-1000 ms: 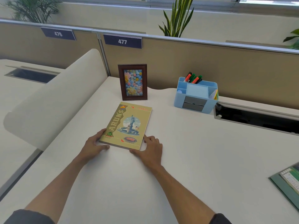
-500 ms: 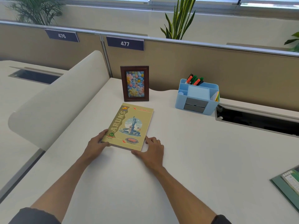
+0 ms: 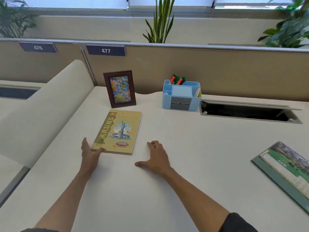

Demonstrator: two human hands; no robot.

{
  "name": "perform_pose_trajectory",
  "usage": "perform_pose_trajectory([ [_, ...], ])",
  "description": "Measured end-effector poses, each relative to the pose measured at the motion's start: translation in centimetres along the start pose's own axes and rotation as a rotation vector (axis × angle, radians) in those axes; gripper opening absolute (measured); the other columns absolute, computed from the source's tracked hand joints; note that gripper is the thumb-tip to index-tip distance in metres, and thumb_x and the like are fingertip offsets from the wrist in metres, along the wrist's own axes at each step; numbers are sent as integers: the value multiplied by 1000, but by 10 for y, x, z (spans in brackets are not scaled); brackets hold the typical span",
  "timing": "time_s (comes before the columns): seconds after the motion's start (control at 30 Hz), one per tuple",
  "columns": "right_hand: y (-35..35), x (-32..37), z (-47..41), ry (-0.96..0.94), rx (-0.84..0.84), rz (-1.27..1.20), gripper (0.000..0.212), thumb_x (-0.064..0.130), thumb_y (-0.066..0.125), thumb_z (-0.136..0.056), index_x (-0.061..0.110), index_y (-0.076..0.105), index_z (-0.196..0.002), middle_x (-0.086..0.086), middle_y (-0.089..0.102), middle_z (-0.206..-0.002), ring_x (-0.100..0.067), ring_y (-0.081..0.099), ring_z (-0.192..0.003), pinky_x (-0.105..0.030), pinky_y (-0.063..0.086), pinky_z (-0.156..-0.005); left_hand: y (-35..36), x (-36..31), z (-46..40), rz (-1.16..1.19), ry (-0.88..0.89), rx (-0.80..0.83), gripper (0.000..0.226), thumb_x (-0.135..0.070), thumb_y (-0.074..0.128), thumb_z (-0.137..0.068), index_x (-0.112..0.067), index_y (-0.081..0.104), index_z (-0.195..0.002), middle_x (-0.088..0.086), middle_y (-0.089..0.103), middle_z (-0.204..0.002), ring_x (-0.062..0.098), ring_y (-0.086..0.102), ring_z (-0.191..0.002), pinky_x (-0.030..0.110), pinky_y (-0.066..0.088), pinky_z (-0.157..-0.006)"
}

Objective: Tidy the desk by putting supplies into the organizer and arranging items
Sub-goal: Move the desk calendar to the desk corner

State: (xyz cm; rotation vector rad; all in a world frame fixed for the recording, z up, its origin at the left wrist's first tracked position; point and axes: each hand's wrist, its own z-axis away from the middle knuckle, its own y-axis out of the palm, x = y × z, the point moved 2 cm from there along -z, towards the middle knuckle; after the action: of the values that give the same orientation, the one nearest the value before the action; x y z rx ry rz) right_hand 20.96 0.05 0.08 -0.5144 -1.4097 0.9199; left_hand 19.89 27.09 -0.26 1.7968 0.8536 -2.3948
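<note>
Left hand (image 3: 89,153): fingers straight, thumb touching the notebook's (image 3: 117,132) near left corner, holding nothing. Notebook lies flat on the tabletop (image 3: 192,148), left of centre, just in front of the upright photo frame (image 3: 119,88). Right hand (image 3: 156,158): flat on the tabletop beside the notebook, apart from it, fingers spread, empty. Organizer (image 3: 181,95) with markers (image 3: 177,79) stands at the far edge. Calendar (image 3: 287,168) lies at the right edge.
</note>
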Motion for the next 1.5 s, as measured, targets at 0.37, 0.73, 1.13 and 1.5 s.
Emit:
perform_pose_trajectory([
  [0.37,-134,-180,184,152,-258,209,60,63,66,-78,26,60,-126,10,59,-126,-11,53,-117,-30,43,-95,151,-22,169,-153,460,-116,75,-44,56,-74,-7,39,-137,11,38,-145,24,31,-137,43,14,-119],
  [0.73,-215,-345,323,1011,-582,115,80,73,46,-81,7,57,-124,-22,53,-118,-40,51,-110,-49,44,-90,392,-111,267,-444,469,659,93,-65,52,-84,-14,15,-153,1,8,-161,17,2,-148,34,6,-120],
  [1.13,-242,-362,318,1001,-819,-573,45,48,69,-84,8,70,-105,-13,61,-95,-31,50,-93,-46,43,-94,492,-203,279,-790,375,854,67,-52,48,-91,-9,40,-142,19,32,-144,37,28,-134,47,29,-106],
  [1.5,-281,-383,320,878,-606,-1040,37,20,71,-85,0,62,-115,-13,66,-99,-24,59,-75,-37,47,-66,487,-226,287,-537,131,780,39,-25,48,-87,-3,50,-119,16,56,-118,32,54,-109,35,39,-86],
])
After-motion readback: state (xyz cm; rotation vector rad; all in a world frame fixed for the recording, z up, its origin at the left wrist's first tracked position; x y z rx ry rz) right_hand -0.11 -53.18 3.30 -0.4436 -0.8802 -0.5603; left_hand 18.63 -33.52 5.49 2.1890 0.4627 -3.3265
